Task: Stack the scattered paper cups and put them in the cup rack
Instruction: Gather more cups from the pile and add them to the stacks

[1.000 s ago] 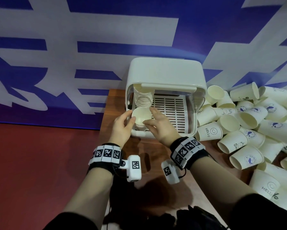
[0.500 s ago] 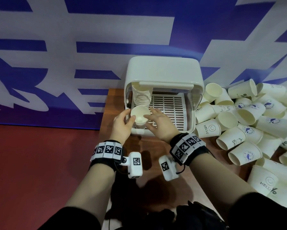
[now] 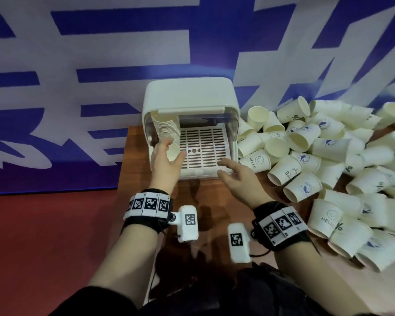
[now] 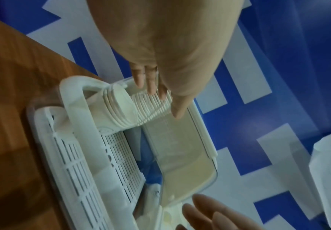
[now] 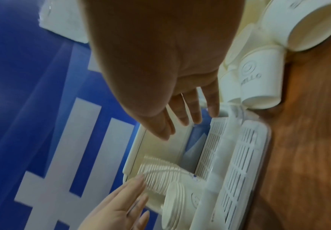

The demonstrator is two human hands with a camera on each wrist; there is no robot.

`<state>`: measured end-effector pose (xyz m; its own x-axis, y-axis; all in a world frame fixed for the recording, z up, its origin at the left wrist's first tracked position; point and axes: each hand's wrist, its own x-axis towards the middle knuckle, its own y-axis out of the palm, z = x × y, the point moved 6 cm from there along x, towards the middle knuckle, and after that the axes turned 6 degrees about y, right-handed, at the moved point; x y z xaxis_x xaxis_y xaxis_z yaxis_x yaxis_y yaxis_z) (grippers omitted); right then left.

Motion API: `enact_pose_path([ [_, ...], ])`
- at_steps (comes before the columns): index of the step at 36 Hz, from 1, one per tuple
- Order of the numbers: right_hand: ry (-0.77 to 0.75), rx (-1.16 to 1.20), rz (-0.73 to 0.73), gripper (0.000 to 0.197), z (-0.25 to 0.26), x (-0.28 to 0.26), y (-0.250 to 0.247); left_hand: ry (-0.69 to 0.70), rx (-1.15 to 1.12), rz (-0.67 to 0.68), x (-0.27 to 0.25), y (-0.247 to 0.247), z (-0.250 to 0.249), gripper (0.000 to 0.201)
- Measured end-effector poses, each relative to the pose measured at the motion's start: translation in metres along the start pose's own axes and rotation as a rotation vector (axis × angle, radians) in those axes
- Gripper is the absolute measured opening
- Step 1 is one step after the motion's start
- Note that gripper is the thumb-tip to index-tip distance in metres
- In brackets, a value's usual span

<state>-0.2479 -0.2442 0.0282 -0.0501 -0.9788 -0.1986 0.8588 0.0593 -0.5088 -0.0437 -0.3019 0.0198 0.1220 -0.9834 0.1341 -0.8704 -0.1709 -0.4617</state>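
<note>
A short stack of nested cups lay on its side at the front left of the rack, its open mouth toward the camera in the head view, just in front of a longer stack that leaned against the rack's left wall. In the left wrist view both stacks sat left of centre, the short one overlapping the ribbed rims of the long one; in the right wrist view they lay at the lower middle, short stack nearest the slatted floor, long one behind it. The left hand was at the short stack with straight, spread fingers, the thumb beside the cup mouth; whether it touched the rim was hard to tell. From its own wrist camera the fingers reached out straight over the long stack's rims. The right hand hovered at the rack's front right corner, fingers loosely extended, holding nothing; its wrist view showed the fingers straight over the rack opening. The rack stood at the middle of the head view on a wooden table. A heap of loose cups filled the right side, some marked HELLO. A blue and white wall filled the upper frame, and red floor the lower left.
</note>
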Motion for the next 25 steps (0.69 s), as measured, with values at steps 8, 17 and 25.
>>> enact_pose_path([
  [8, 0.141, 0.010, -0.164, 0.022, -0.042, -0.030, -0.065, 0.023, -0.055, 0.182, -0.027, 0.058, -0.035, 0.035],
  [17, 0.294, -0.035, -0.360, 0.015, -0.101, -0.061, -0.135, 0.028, -0.030, 0.420, -0.069, 0.133, -0.075, 0.036],
  [25, 0.566, -0.229, -0.376, 0.032, -0.161, -0.101, -0.189, 0.018, 0.026, 0.695, -0.115, 0.208, -0.096, 0.036],
])
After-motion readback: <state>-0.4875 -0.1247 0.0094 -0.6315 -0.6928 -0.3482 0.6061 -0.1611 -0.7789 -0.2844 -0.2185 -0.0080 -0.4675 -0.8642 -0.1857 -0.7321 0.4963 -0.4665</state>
